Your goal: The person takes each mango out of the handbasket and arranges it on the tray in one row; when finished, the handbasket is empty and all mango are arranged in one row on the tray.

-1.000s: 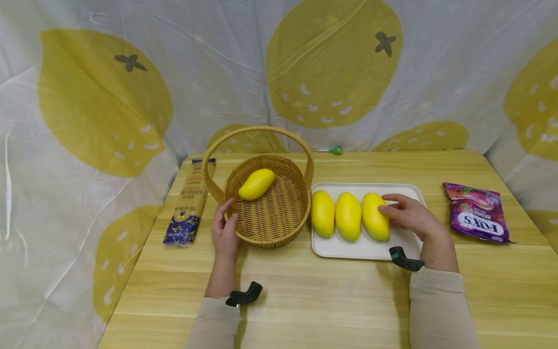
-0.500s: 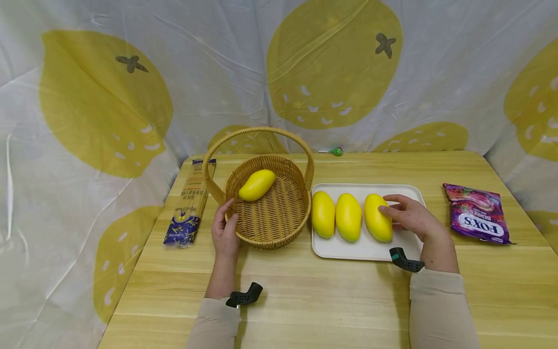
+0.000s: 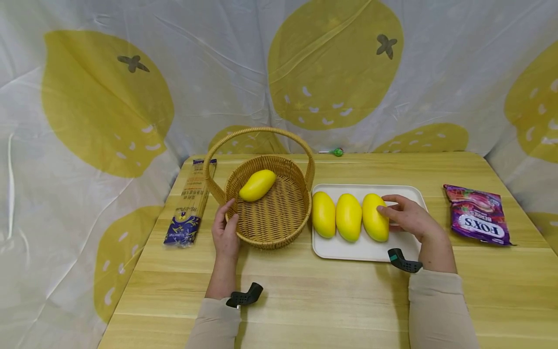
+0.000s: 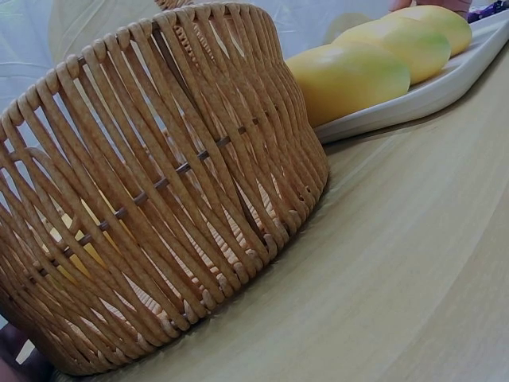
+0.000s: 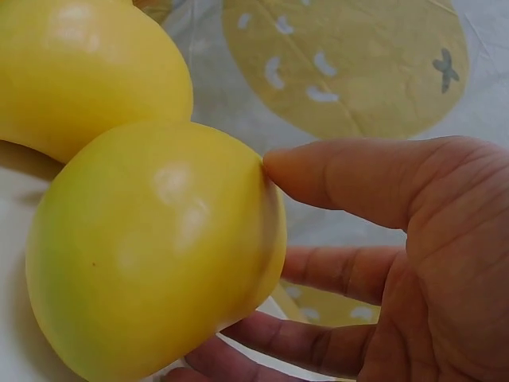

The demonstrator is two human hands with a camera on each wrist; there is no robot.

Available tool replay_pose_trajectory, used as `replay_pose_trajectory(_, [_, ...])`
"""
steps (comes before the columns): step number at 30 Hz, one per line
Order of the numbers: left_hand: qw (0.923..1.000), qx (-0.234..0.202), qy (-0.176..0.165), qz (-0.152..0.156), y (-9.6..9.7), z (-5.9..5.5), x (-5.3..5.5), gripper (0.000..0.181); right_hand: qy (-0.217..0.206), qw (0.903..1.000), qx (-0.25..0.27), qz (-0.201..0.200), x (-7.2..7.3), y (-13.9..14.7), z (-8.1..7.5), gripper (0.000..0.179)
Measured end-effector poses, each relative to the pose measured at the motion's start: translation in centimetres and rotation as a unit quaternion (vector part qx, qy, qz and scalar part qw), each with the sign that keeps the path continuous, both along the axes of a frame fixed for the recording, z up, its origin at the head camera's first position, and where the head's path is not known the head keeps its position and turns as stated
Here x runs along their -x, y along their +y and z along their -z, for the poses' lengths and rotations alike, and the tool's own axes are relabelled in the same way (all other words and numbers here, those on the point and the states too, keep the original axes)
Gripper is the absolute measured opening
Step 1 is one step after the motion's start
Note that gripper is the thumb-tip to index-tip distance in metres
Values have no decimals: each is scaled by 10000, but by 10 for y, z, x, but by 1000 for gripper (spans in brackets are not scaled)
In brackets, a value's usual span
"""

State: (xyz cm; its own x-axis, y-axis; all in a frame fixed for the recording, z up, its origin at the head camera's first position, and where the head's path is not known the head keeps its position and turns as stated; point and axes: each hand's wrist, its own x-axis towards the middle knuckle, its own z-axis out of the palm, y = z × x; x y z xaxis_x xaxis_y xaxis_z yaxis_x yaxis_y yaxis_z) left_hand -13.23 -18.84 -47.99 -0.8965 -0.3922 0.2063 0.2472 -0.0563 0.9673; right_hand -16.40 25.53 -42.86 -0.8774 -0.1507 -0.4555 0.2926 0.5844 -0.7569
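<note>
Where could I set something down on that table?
Bare tabletop lies between the two sleeves, in front of basket and tray; another free strip runs behind the tray, before the cloth backdrop. It's crowded where basket and tray sit close, and among the tray's three mangoes.

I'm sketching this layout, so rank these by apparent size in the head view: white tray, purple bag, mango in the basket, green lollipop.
Largest first:
1. White tray
2. Purple bag
3. Mango in the basket
4. Green lollipop
</note>
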Motion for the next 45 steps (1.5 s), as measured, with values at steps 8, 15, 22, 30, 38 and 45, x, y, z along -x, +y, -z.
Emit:
replay_pose_trajectory(8, [10000, -35, -81, -8, -1, 2, 0, 39, 287, 9994, -166, 48, -2, -2, -5, 83])
replay_pose_trajectory(15, [9999, -23, -124, 31, -1, 0, 0, 40, 1305, 9896, -476, 377, -10, -20, -29, 74])
replay_pose_trajectory(22, [10000, -32, -60, 17, -1, 0, 1, 40, 2032, 9786, -99, -308, -22, -64, -51, 53])
replay_pose_trajectory(30, [9999, 40, -106, 65, 0, -2, 2, 40, 2235, 9688, 757, -760, -21, -135, -56, 41])
replay_pose_trajectory(38, [10000, 35, -19, 15, -2, -2, 2, 40, 2137, 9687, 1147, -527, -4, -213, -75, 44])
replay_pose_trajectory(45, [10000, 52, 8, -7, -2, 1, 0, 39, 2145, 9707, 933, -545, 31, -257, -85, 45])
